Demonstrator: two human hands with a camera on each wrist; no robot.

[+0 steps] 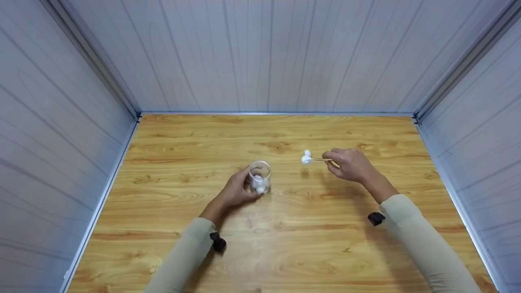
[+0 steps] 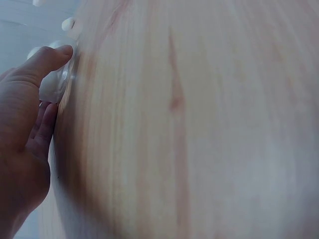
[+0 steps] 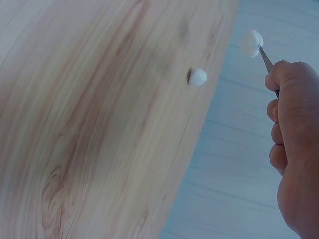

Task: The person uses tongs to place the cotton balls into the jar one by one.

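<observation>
My left hand (image 1: 236, 189) grips a small clear glass jar (image 1: 260, 167) standing on the table, thumb on the near side and fingers around the far side. Several white cotton balls (image 1: 259, 189) lie inside it. To the right, my right hand (image 1: 349, 165) holds a pair of tweezers (image 1: 320, 159) above the table. A cotton ball (image 3: 251, 44) is pinched in the tweezer tips. Another cotton ball (image 3: 198, 76) rests on the wood, just behind the held one in the head view. The left wrist view shows the jar (image 2: 52, 87) partly hidden by the thumb.
The wood-grain table (image 1: 285, 244) is enclosed by pale panels, with a back wall (image 1: 268, 57), a left wall (image 1: 53, 122) and a right wall (image 1: 480, 122). A small black wrist camera (image 1: 218, 242) sits on the left sleeve, another black camera (image 1: 376, 218) on the right.
</observation>
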